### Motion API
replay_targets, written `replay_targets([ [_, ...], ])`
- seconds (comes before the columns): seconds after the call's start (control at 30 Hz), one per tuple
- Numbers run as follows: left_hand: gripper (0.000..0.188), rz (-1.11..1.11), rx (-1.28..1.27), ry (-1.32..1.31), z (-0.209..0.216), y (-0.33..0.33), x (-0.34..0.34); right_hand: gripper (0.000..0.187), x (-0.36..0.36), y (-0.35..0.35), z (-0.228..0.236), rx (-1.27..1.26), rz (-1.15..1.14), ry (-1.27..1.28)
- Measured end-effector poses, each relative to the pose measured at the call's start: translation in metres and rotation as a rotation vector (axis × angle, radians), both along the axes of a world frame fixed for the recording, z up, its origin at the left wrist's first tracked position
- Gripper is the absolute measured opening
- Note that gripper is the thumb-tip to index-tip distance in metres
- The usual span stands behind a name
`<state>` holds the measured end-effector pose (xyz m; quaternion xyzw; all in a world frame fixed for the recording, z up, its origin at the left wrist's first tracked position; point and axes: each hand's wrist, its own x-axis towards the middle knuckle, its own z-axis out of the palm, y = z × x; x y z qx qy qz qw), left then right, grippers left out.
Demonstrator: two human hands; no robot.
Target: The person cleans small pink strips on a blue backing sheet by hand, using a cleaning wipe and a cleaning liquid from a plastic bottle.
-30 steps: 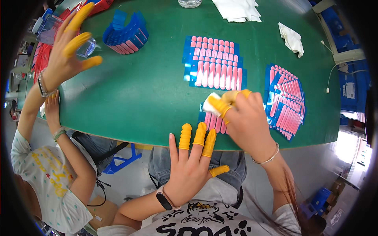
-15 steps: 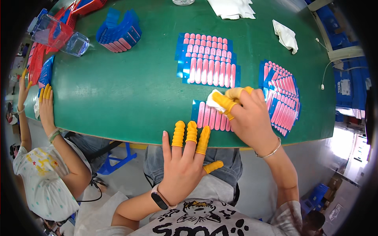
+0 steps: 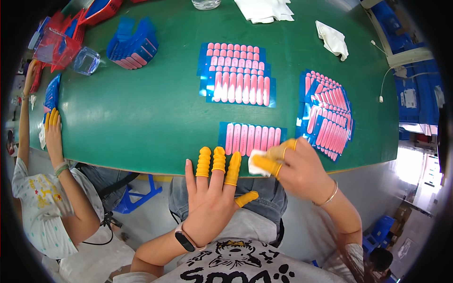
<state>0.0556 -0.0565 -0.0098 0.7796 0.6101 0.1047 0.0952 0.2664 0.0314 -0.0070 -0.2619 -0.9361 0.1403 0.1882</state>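
A green desk [image 3: 141, 108] fills most of the view, with a red basket [image 3: 101, 10] and a clear bottle [image 3: 86, 61] at its far left, napkins [image 3: 264, 10] toward the far edge, and a co-worker's hand [image 3: 54, 144] resting near the left edge. Close to the near edge lies the sheet [image 3: 253, 139], blue with a row of upright pink strips, flat and just in front of the wearer. Beyond it is a pile [image 3: 239, 87] of similar sheets, and to its right a fan [image 3: 330, 118] of more, overlapping at angles. The right hand [image 3: 302, 167] has its grip closed, yellow-sheathed thumb and finger pinching a white cloth [image 3: 257, 164] at the sheet's lower edge, right of centre. The left hand [image 3: 210, 203] is spread open and holds nothing; its sheathed fingertips reach the sheet's lower left corner, though how hard they press cannot be told. To handle this well, I would let those fingertips bear lightly on the blue margin, so the sheet cannot slide or curl, and draw the cloth along the strips rather than across them. A folded, flat pad of cloth should serve better than a bunched tip, with bare skin off the pink.
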Motion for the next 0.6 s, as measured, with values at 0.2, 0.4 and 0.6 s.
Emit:
replay_targets([
  [0.2, 0.085, -0.012, 0.046, 0.022, -0.001, 0.001, 0.003, 0.024, 0.006, 0.009, 0.002, 0.055, -0.191, -0.057],
  [0.4, 0.074, -0.047, -0.026, -0.042, 0.017, 0.015, -0.014, 0.029, 0.012, -0.034, 0.017, -0.113, -0.076, 0.007],
  [0.6, 0.073, -0.159, 0.015, -0.059, 0.022, 0.058, -0.014, 0.033, 0.015, -0.081, 0.0, -0.633, -0.394, 0.449],
])
